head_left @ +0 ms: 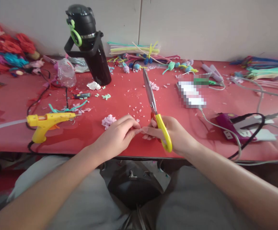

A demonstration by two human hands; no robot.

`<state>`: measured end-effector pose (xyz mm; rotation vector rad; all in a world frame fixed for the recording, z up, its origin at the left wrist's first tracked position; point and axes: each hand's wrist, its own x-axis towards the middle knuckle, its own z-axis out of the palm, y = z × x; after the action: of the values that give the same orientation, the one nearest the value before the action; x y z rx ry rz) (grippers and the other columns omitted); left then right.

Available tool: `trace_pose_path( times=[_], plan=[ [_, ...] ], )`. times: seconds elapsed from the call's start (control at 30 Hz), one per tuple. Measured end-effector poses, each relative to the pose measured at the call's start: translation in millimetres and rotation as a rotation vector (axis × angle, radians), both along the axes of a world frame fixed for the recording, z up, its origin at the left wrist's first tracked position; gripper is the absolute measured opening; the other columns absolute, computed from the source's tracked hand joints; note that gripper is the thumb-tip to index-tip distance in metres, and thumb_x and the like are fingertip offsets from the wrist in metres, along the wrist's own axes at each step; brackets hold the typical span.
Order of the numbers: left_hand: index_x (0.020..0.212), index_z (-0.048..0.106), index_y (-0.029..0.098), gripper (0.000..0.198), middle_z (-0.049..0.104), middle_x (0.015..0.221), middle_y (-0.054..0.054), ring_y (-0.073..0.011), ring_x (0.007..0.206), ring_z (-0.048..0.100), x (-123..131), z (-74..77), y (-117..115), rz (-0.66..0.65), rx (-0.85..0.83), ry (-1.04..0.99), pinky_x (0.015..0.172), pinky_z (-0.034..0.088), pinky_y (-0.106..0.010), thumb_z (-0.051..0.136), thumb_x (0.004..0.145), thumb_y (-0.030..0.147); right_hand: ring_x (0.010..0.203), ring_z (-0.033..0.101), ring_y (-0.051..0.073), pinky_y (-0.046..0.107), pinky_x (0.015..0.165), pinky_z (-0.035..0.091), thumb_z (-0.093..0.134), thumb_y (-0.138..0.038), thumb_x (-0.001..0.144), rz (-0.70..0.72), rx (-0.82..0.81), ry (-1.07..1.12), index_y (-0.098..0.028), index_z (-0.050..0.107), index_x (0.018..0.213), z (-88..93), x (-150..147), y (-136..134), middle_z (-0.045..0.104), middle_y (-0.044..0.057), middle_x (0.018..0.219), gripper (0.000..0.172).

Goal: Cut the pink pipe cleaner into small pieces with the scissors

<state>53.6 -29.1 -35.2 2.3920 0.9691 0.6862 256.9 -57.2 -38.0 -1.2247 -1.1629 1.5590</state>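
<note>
In my right hand (177,134) is a pair of scissors (163,131) with yellow handles, its blades pointing up and away from me. The thumb and fingers of that hand also reach left. My left hand (119,134) is closed in a pinch, and its fingertips meet those of the right hand just above the red table's front edge. Something small and pale may be between the fingertips, too small to make out. Beside the left hand lies a heap of short pale-pink pieces (108,121). More pink snippets (154,85) are scattered beyond the scissors.
A yellow hot glue gun (48,123) lies at left on the red table (86,140). Behind stand a black bottle (98,60) and a clear plastic bottle (67,72). Pipe cleaners (134,48) line the back. A cabled phone (191,94) and a purple power strip (235,127) are at right.
</note>
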Motion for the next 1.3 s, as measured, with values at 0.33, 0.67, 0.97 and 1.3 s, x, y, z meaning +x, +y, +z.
trace_pose_path(
  times=[0.33,0.67,0.97,1.3],
  plan=[
    [0.082,0.052,0.023,0.019,0.057,0.079,-0.001,-0.0154,0.074,0.056,3.3,-5.8,2.6,0.029,-0.127,-0.029,0.071,0.046,-0.031,0.045,0.099,0.026,0.065,0.064,0.017,0.029,0.063,0.049,0.083,-0.053,0.067,0.021,0.021,-0.186,-0.021,0.050,0.070,2.5,7.3,3.0,0.060,-0.002,0.065,0.046],
    [0.077,0.045,0.021,0.030,0.046,0.067,0.003,-0.0113,0.057,0.042,-2.9,-27.2,17.8,0.163,-0.416,-0.233,0.055,0.036,-0.028,0.039,0.101,0.039,0.059,0.022,0.010,0.026,0.050,0.020,0.072,-0.062,0.073,0.019,0.177,-0.959,-0.023,0.032,0.063,-1.0,63.6,3.9,0.022,-0.006,0.064,0.057],
    [0.076,0.042,0.020,0.037,0.044,0.065,0.003,-0.0098,0.055,0.040,-4.4,-33.1,20.4,0.145,-0.462,-0.313,0.051,0.035,-0.025,0.038,0.103,0.045,0.059,0.021,0.012,0.025,0.048,0.026,0.068,-0.072,0.069,0.087,0.185,-1.123,-0.023,0.035,0.062,-14.6,69.8,-10.8,0.029,-0.006,0.058,0.060],
    [0.076,0.042,0.019,0.037,0.044,0.064,0.004,-0.0078,0.054,0.041,-1.9,-27.1,19.4,0.107,-0.461,-0.324,0.052,0.035,-0.025,0.038,0.104,0.042,0.060,0.019,0.013,0.026,0.048,0.028,0.065,-0.077,0.067,0.074,0.218,-1.153,-0.024,0.029,0.063,-16.5,68.6,-13.8,0.030,-0.006,0.058,0.064]
  ],
)
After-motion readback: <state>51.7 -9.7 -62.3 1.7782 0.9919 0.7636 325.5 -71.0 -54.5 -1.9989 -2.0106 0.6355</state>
